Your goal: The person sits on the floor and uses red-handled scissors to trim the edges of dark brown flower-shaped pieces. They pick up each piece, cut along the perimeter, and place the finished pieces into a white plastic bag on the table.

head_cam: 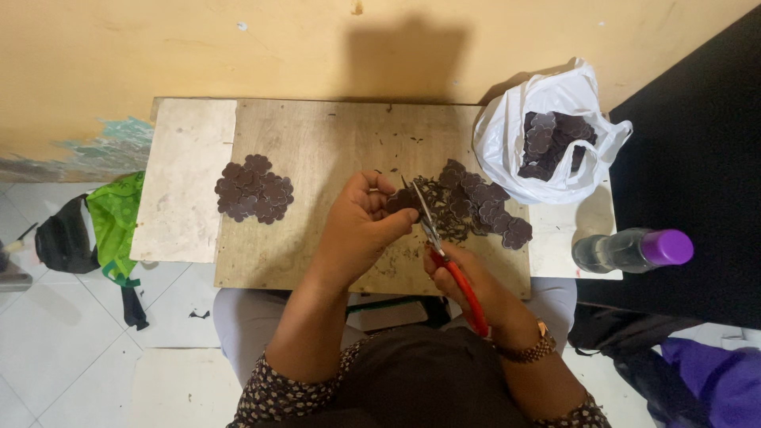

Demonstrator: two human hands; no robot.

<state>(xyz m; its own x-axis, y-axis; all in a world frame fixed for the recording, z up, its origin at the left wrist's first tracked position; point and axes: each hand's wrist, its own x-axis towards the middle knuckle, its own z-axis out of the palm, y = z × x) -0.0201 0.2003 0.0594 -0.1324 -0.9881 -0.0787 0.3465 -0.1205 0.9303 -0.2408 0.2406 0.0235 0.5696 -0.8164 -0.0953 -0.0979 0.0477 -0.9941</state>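
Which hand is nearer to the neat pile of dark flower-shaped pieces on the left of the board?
Left. The left hand, holding a dark piece, sits just right of the left pile. The right hand, gripping red-handled scissors, is farther right, near the board's front edge.

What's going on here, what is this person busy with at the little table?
A person sits at a small wooden table, trimming dark flower-shaped pieces. The left hand holds one dark piece while the right hand works red-handled scissors at it. A heap of such pieces with scraps lies just beyond the hands, a neater pile sits further left, and a white plastic bag at the right holds more. A purple-capped bottle lies nearby.
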